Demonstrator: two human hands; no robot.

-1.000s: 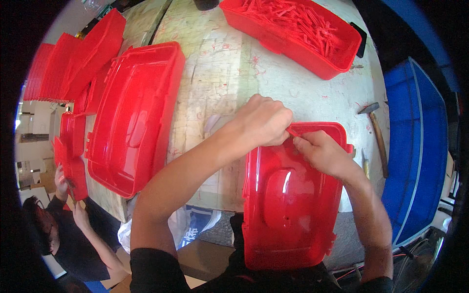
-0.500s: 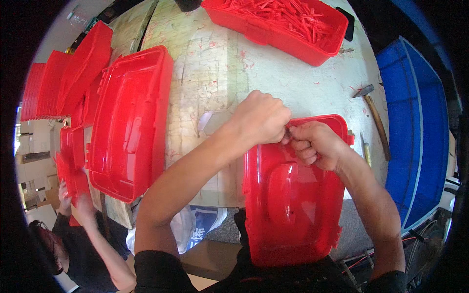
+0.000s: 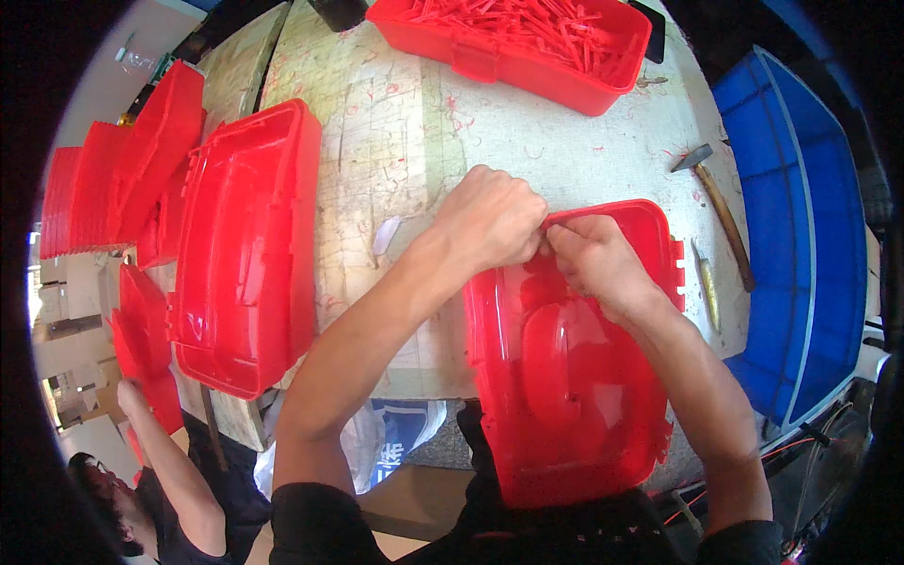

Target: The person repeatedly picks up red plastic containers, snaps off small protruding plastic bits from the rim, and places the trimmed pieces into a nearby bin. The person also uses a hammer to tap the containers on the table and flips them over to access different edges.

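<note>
A glossy red plastic box shell [image 3: 603, 414] lies in front of me, its near end against my body and hinge tabs along its right side. My left hand [image 3: 494, 215] is closed in a fist at the shell's far left corner. My right hand [image 3: 603, 259] is closed too, inside the far rim, its fingertips meeting the left hand's. Whatever they pinch is hidden between the fingers.
Left on the worktable stands another red shell [image 3: 240, 254], beside stacked red shells [image 3: 89, 188]. A co-worker's arm [image 3: 174, 461] is at lower left. A red bin of plastic strips [image 3: 546, 71], a hammer [image 3: 720, 202], a yellowish pointed tool [image 3: 708, 292] and a blue crate [image 3: 791, 235] surround the far and right sides.
Both my hands have shifted slightly left and stay together at the far rim. My right hand has turned, showing more of its back. The co-worker's arm at lower left has moved.
</note>
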